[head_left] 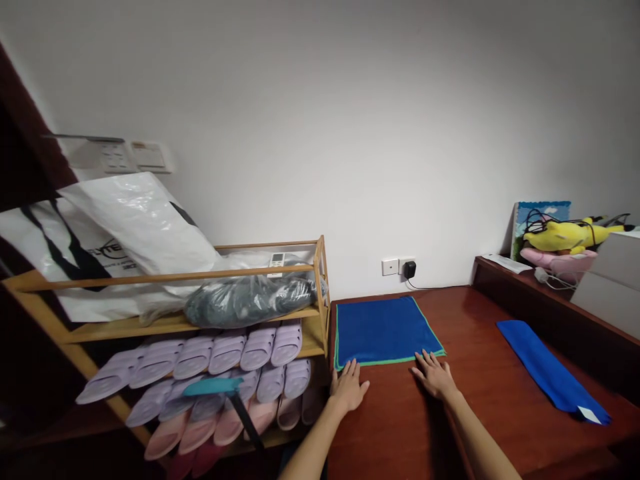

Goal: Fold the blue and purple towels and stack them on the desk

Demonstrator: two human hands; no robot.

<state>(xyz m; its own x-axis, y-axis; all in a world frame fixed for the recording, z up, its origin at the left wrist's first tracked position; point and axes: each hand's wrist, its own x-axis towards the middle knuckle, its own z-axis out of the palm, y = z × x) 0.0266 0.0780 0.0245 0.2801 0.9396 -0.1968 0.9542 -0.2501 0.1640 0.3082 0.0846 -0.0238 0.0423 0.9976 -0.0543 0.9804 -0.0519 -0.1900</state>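
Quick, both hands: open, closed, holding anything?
Left hand: open, flat, fingertips at the blue cloth near edge.
Right hand: open, flat, same edge, holding nothing.

The blue cloth (383, 331) lies spread out flat on the dark red-brown wooden table (475, 413), pretty much a neat rectangle with a thin green stitched edge running all the way round. No real wrinkles, just 1 smooth layer as far as I can tell. It sits at the table's far left corner, around 11 o'clock on the tabletop, left edge lined up right along the table's edge. Its near edge has the left hand (347, 388) at the 7 o'clock corner and the right hand (433, 375) at the 5 o'clock corner, both flat, palms down, fingertips touching the hem.
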